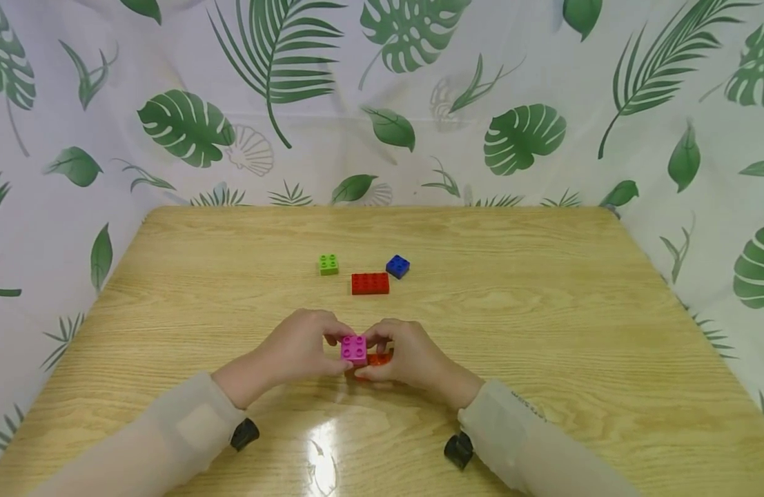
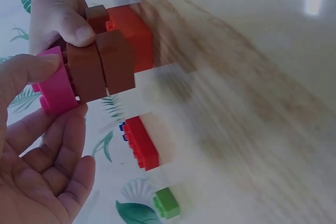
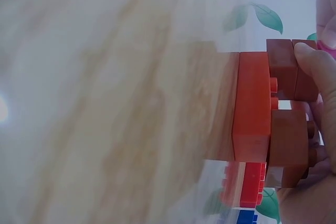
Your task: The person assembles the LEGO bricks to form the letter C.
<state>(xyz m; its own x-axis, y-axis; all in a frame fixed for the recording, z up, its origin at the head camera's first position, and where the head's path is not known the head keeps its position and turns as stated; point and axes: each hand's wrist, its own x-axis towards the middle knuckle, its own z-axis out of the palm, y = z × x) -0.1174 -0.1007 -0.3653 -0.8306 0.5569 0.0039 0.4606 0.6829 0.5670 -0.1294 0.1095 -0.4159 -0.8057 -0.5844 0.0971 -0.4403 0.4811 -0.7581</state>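
My left hand [image 1: 297, 348] pinches a pink brick [image 1: 354, 348] between thumb and fingers. In the left wrist view that pink brick [image 2: 56, 85] tops two stacked brown bricks [image 2: 101, 66]. Beneath them an orange-red brick [image 3: 252, 108] sits on the table, studs up. Another brown brick [image 3: 287, 145] stands on the other end of this base, with a gap between it and the stack. My right hand [image 1: 413, 355] grips the stack, its thumb [image 2: 81, 31] on the upper brown brick. Part of the base is hidden by the right fingers in the head view.
Beyond the hands, a long red brick [image 1: 370, 284] lies on the wooden table [image 1: 543, 310]. Behind it are a small green brick [image 1: 328, 265] to the left and a small blue brick [image 1: 397, 266] to the right. A leaf-patterned cloth [image 1: 332, 166] hangs past the table's far edge.
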